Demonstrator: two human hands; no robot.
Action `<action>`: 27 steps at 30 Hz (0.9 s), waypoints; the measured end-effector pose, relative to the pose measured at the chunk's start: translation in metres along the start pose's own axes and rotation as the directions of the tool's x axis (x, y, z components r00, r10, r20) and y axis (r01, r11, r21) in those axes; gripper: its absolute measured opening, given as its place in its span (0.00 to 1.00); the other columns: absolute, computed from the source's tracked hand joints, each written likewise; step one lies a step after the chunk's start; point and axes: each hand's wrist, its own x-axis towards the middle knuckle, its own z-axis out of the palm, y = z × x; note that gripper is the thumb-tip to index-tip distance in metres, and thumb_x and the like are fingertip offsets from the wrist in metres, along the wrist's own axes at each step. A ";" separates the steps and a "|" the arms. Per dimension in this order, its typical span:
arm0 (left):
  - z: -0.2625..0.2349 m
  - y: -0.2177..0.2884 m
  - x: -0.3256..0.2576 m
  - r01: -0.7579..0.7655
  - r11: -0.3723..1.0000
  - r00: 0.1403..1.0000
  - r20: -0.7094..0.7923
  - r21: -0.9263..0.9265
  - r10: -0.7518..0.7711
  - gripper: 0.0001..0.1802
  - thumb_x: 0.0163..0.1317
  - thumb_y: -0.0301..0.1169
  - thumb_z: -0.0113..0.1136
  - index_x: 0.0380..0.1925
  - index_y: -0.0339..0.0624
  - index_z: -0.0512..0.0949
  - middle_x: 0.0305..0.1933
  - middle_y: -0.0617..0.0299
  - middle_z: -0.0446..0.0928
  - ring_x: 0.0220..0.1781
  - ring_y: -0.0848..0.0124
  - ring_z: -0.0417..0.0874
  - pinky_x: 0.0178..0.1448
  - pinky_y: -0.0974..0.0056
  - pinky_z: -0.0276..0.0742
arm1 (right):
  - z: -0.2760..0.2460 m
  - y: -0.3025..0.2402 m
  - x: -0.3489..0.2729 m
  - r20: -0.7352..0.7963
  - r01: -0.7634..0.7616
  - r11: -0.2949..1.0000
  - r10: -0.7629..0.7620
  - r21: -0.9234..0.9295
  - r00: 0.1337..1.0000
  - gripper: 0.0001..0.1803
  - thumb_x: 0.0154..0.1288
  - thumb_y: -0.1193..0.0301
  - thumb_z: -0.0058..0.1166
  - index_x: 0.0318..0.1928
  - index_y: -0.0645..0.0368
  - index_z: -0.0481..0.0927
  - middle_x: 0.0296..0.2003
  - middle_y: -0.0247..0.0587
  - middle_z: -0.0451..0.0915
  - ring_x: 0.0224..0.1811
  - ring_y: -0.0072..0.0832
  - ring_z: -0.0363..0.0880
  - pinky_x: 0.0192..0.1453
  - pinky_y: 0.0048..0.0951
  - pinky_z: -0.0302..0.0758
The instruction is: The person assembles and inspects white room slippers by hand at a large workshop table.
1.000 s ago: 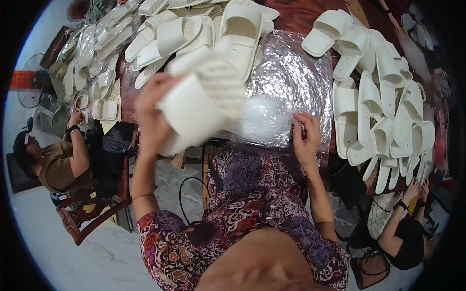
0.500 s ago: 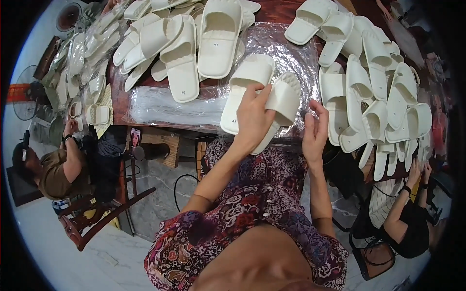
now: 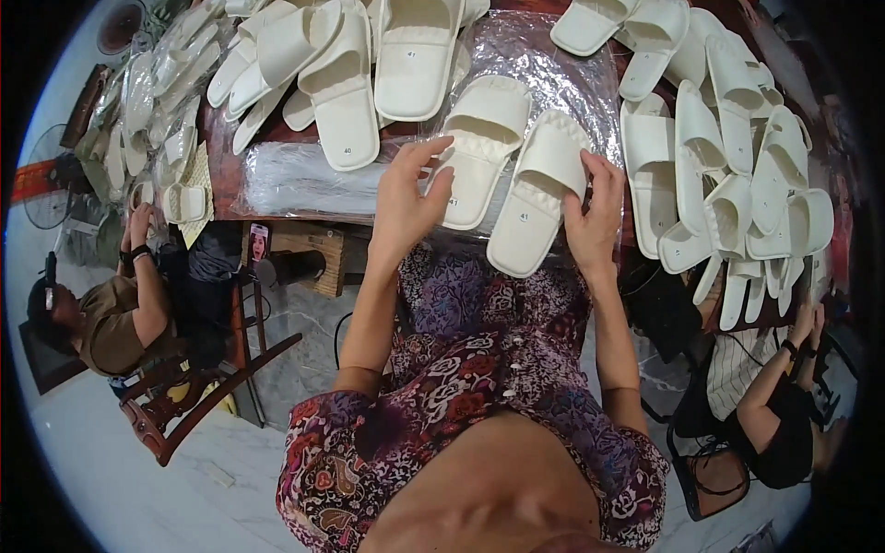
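Left hand [image 3: 412,198]: loosely spread beside left slipper [image 3: 481,152]
Right hand [image 3: 595,217]: at right slipper [image 3: 535,198]; cannot tell if grasping
Plastic film [image 3: 573,78]: beneath both

The pair of slippers [image 3: 524,235] at centre looks matt and smooth, with puckered inner edges. The clear sheet [image 3: 536,57] at upper centre is glossy, crinkled plastic; the bundle [image 3: 309,175] left of centre, translucent plastic. The dress [image 3: 442,378], lower down, looks like printed cloth.
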 end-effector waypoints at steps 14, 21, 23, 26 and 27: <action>0.009 0.010 0.032 -0.224 0.946 0.962 -0.103 0.233 0.253 0.19 0.60 0.24 0.65 0.53 0.42 0.82 0.45 0.54 0.82 0.48 0.60 0.81 0.53 0.60 0.76 | -0.011 0.003 0.011 -0.048 -0.042 0.993 0.037 -0.110 0.998 0.31 0.54 0.84 0.42 0.62 0.62 0.73 0.56 0.54 0.69 0.61 0.52 0.70 0.68 0.46 0.67; 0.031 0.007 0.045 -0.282 0.882 0.942 -0.065 0.377 0.329 0.19 0.58 0.20 0.63 0.51 0.43 0.83 0.49 0.54 0.81 0.48 0.54 0.80 0.54 0.56 0.77 | -0.016 0.000 0.015 0.073 -0.064 0.998 0.064 -0.006 0.995 0.31 0.57 0.79 0.54 0.64 0.61 0.70 0.57 0.52 0.69 0.64 0.50 0.68 0.70 0.43 0.66; 0.030 0.005 0.043 -0.265 0.897 0.949 -0.070 0.353 0.308 0.19 0.57 0.19 0.62 0.50 0.44 0.84 0.48 0.54 0.81 0.47 0.55 0.80 0.53 0.57 0.77 | -0.024 -0.009 0.021 0.103 -0.064 0.998 0.065 -0.014 0.993 0.31 0.57 0.76 0.59 0.64 0.60 0.71 0.58 0.53 0.69 0.64 0.49 0.68 0.69 0.42 0.66; 0.033 0.004 0.040 -0.246 0.918 0.955 -0.084 0.312 0.284 0.20 0.55 0.16 0.61 0.48 0.44 0.85 0.46 0.55 0.81 0.47 0.58 0.81 0.50 0.58 0.78 | -0.034 -0.014 0.036 0.185 -0.009 0.997 0.023 -0.075 0.982 0.32 0.56 0.70 0.65 0.62 0.60 0.72 0.58 0.52 0.69 0.64 0.49 0.68 0.69 0.43 0.66; 0.033 0.003 0.038 -0.242 0.922 0.955 -0.095 0.302 0.282 0.21 0.54 0.15 0.60 0.47 0.44 0.85 0.45 0.55 0.81 0.46 0.59 0.81 0.48 0.59 0.78 | -0.036 -0.015 0.041 0.240 0.049 0.991 -0.019 -0.121 0.971 0.31 0.56 0.68 0.66 0.60 0.61 0.73 0.58 0.51 0.70 0.63 0.48 0.69 0.68 0.45 0.66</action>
